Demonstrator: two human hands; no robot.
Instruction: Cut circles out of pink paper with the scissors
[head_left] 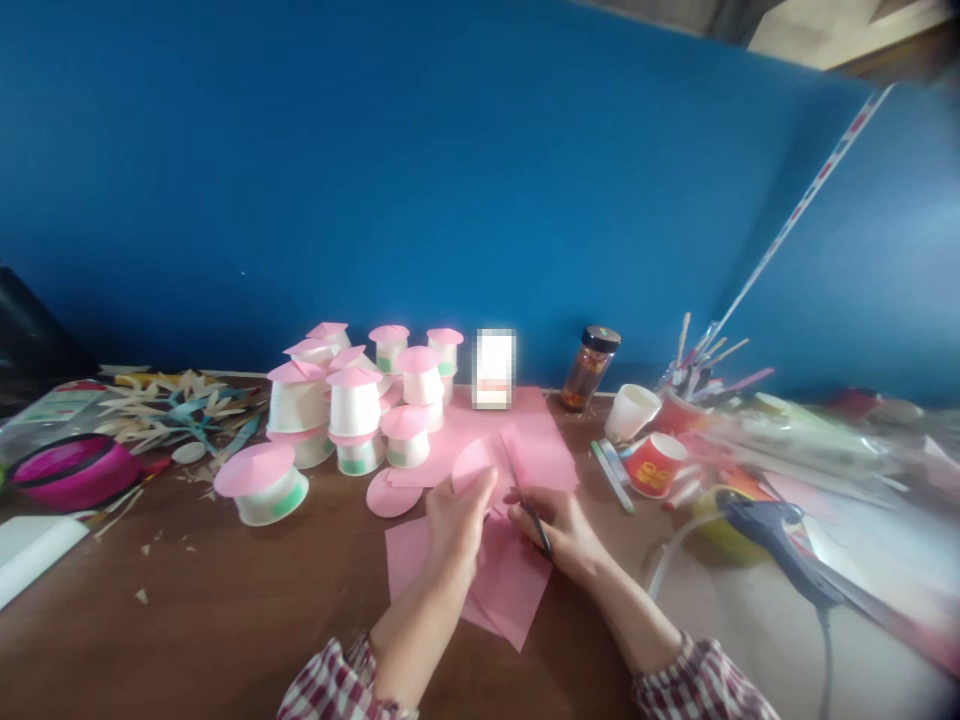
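My left hand holds a pink paper circle upright above the table. My right hand grips dark-handled scissors whose blades reach up into the pink paper beside the circle. Beneath both hands lie loose pink paper sheets. A cut pink disc lies flat just left of my left hand.
Several upturned white paper cups with pink paper tops stand at the back left. A brown jar, a white cup, red cups and a glue gun sit right. A magenta bowl and paper scraps lie far left.
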